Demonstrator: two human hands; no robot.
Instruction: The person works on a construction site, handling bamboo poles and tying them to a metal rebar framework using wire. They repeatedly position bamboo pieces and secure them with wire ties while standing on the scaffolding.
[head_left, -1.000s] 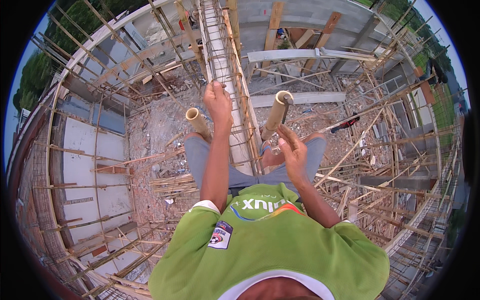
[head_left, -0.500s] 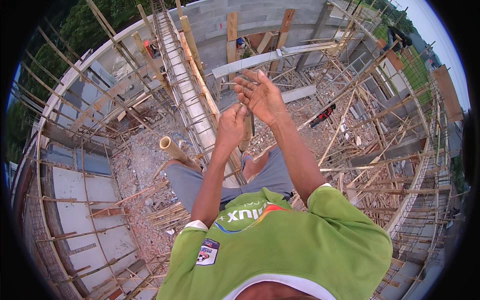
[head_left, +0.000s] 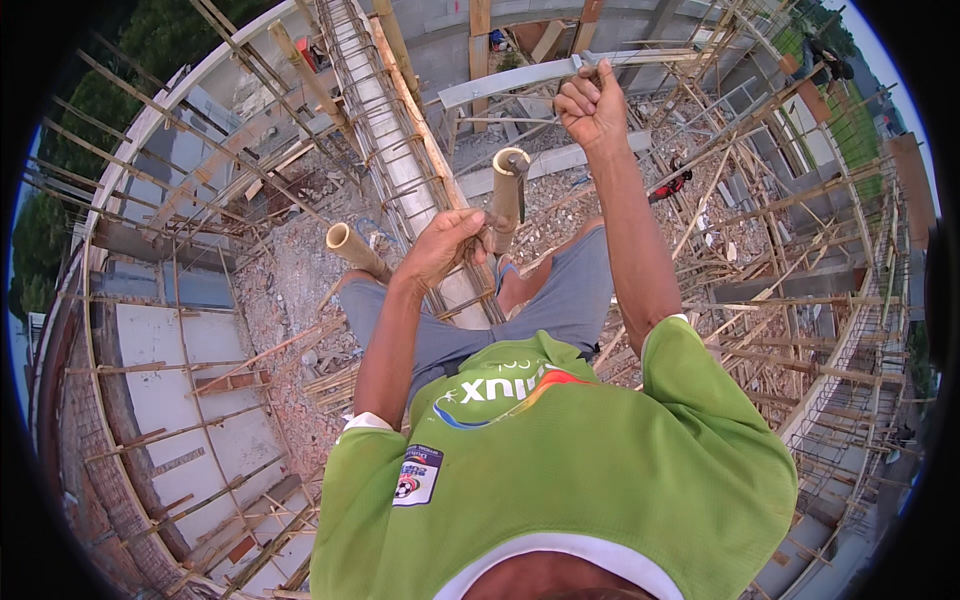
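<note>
I sit astride a long rebar cage (head_left: 385, 130) high above a building site, in grey shorts and a green shirt. My left hand (head_left: 445, 245) is wrapped around an upright bamboo pole (head_left: 507, 190) with a hollow top, just in front of my knees. My right hand (head_left: 592, 103) is raised at arm's length, fisted around a thin metal piece whose shape I cannot make out. A second bamboo pole (head_left: 350, 248) pokes up beside my left thigh, untouched.
A grey plank (head_left: 520, 78) lies across the cage beyond my right hand. Bamboo and timber props (head_left: 730, 190) crisscross all around. Rubble covers the ground (head_left: 290, 270) far below, with curved formwork walls (head_left: 170, 370) at left.
My right hand has risen up and away from the left, closing into a fist. My left hand has taken hold of the bamboo pole. My view has swung a little.
</note>
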